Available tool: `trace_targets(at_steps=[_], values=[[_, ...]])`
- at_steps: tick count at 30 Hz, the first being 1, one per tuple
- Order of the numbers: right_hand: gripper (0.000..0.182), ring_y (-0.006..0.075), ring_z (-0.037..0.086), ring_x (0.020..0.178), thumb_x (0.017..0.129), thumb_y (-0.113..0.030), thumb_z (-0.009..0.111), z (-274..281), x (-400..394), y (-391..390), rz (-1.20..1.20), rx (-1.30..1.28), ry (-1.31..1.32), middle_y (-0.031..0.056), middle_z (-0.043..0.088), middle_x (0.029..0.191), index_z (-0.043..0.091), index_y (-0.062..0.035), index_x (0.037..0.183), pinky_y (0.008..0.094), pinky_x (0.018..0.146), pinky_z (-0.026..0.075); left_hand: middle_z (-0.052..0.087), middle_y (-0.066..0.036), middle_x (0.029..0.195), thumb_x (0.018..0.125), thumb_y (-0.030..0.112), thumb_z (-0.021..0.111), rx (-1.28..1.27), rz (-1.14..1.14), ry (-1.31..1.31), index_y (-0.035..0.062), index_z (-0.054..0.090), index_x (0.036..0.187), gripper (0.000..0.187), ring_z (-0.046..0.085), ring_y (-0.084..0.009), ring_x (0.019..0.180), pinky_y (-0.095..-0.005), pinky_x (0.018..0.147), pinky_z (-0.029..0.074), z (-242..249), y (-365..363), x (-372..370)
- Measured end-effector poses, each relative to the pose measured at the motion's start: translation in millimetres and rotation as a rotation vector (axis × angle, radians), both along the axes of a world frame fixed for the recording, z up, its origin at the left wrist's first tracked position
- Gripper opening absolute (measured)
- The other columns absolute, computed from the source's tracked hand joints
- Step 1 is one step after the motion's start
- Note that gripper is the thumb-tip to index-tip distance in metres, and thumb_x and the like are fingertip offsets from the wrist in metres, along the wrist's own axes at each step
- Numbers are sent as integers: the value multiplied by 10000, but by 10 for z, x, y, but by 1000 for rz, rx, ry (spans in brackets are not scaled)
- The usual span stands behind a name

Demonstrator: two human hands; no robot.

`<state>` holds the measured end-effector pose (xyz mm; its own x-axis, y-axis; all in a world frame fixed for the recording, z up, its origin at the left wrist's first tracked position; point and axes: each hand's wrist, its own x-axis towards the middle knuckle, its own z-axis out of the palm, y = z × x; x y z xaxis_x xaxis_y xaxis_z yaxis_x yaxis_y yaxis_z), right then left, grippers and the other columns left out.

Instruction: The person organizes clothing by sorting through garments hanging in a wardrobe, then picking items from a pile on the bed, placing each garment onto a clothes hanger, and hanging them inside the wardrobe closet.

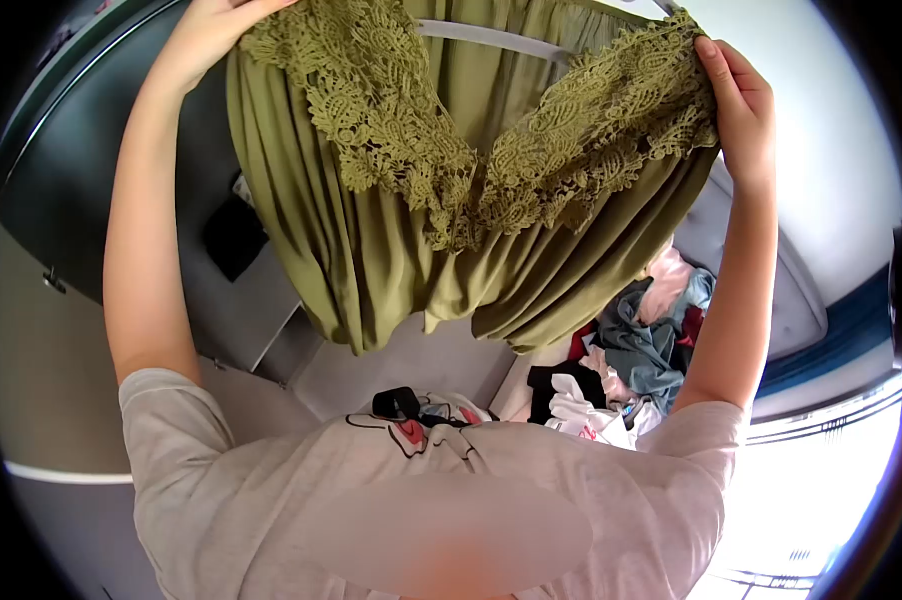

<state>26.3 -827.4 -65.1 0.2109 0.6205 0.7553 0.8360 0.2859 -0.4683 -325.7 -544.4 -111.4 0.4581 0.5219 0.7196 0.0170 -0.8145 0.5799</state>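
An olive-green blouse (371,270) with a wide crochet-lace collar (581,140) hangs spread out in front of me at the top of the head view. Inside its neckline shows a pale hanger (496,38), partly covered by the cloth. My left hand (221,25), cut by the top edge, pinches the lace at one shoulder. At the opposite shoulder my right hand (746,100) is closed on the lace edge, thumb in front and fingers curled. Both arms are raised. The blouse's lower hem hangs loose in folds.
A pile of mixed clothes (641,340) lies at the right on a bed with a grey padded headboard (771,270). Dark cabinet doors (91,170) stand at the left, with a black item (234,238) near them. Bright light enters at the lower right.
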Motion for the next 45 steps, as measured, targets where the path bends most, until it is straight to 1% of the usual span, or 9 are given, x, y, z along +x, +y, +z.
trace_targets(at_steps=[12,20,23,25,28,31,34,38,45], values=[[295,28,429,677,949,-268,560,-263,351,533,258,-225,28,-58,521,704,621,3,849,188,631,377,593,17,817,905,150,608,235,169,231,-44,619,908,194,514,-57,760,-209,691,415,-307,32,-474],[229,34,458,676,914,-222,619,-74,324,401,486,-71,100,-53,563,712,657,-3,859,192,635,381,520,43,731,945,288,538,-108,243,169,26,655,899,291,433,-51,661,-198,651,381,347,-670,-522],[239,29,448,661,908,-230,629,-144,391,583,517,-99,162,-55,561,689,659,-5,832,193,612,373,585,-3,801,982,359,442,-464,-37,-12,22,643,970,392,529,-89,769,-231,720,413,330,-752,-435],[244,25,445,643,914,-228,620,-171,423,642,504,-117,226,-58,562,669,657,-7,817,196,596,374,570,-57,1029,844,432,643,-373,-224,76,24,526,1239,580,530,-146,979,-289,885,408,354,-889,-522],[239,24,461,663,924,-221,607,-250,389,607,607,-72,376,-47,582,703,659,-4,838,196,617,384,451,-82,1299,556,90,857,16,159,185,97,272,1435,1055,426,-211,1226,-328,1041,328,250,-1416,-423],[236,26,475,679,929,-216,598,-434,531,699,625,-25,431,-40,595,730,658,-1,851,196,634,391,408,-64,1397,653,40,784,99,370,191,93,337,1408,879,367,-199,1308,-320,1073,301,179,-1505,-264],[233,29,480,689,932,-205,592,-402,681,641,631,-9,304,-41,598,738,652,5,849,197,645,395,584,-46,1126,737,98,744,243,350,171,63,545,1245,546,555,-178,1068,-280,899,437,325,-1705,-345],[234,34,462,666,925,-189,599,-317,553,743,713,-36,237,-43,580,707,642,13,816,208,620,392,479,26,691,822,138,679,18,328,380,-30,678,847,170,425,-63,639,-248,587,352,605,-1856,-855],[203,49,459,656,900,-153,629,-213,551,660,780,107,164,-31,562,686,635,17,788,207,616,385,610,-5,827,928,164,544,-85,164,15,-21,658,898,220,543,-81,775,-229,734,438,809,-1649,-652]])
